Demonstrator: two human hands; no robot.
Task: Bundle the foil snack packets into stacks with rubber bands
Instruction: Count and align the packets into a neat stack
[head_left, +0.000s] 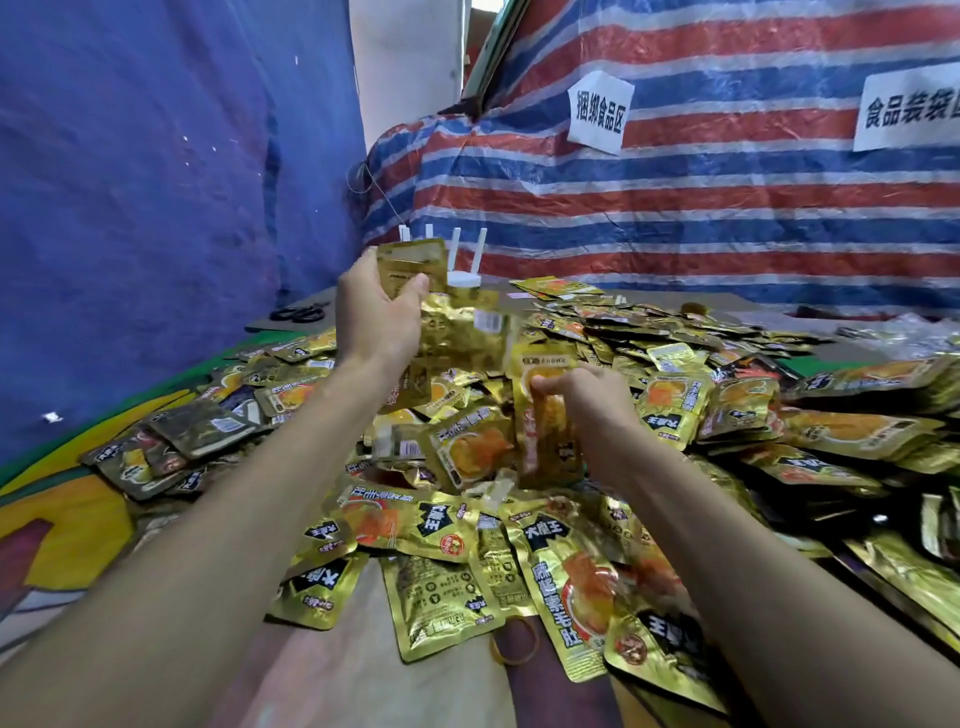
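Two bare hands are sorting a heap of shiny gold foil snack packets (831, 431).
The left hand (376, 317) is holding up one gold packet (410, 260), the right hand (589, 397) is gripping an upright gold-and-orange packet (545, 434), and a tan rubber band (506, 662) is lying nearby.

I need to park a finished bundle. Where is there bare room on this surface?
The heap of gold foil packets crowds centre and right. A bare beige surface shows between the forearms, beside the tan rubber band; the yellow-and-green mat left of the heap is also free.
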